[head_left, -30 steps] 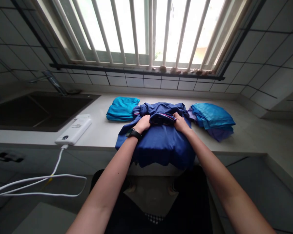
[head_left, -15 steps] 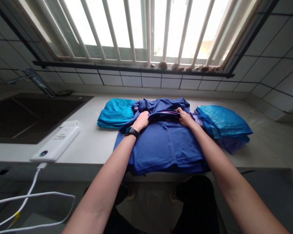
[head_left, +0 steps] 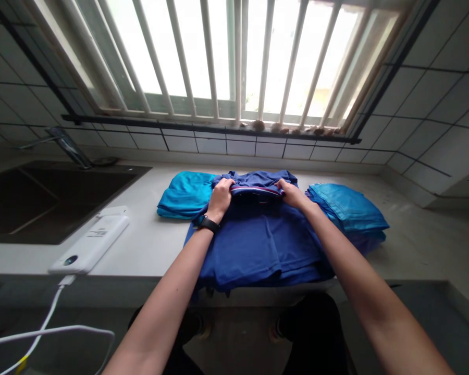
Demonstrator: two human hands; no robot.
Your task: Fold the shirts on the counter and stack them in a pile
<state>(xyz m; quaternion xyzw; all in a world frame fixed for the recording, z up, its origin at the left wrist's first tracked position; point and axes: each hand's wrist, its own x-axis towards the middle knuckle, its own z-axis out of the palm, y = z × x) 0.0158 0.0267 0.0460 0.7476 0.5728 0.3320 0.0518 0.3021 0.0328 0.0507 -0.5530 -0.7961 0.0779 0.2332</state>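
Observation:
A dark blue shirt [head_left: 250, 245] lies on the counter in front of me, its lower part reaching over the front edge. Its collar, trimmed with a red and white stripe, is pulled up between my hands. My left hand [head_left: 221, 197], with a black watch on the wrist, grips the collar's left end. The right end is pinched in my right hand [head_left: 291, 192]. Behind the collar the cloth is bunched up. A folded teal garment [head_left: 185, 194] lies at the shirt's left, and a stack of folded bright blue clothing [head_left: 347, 207] is on the right.
A white power bank [head_left: 91, 242] with a white cable [head_left: 54, 304] lies on the counter [head_left: 152, 255] at left. Beyond it are a dark sink [head_left: 42, 203] and a faucet [head_left: 68, 146]. A barred window [head_left: 238, 62] with small stones [head_left: 258, 125] on its sill is behind.
The collar has been lifted and spread a little, so its striped edge shows more. Both hands keep their hold. The whole view has tilted slightly upward.

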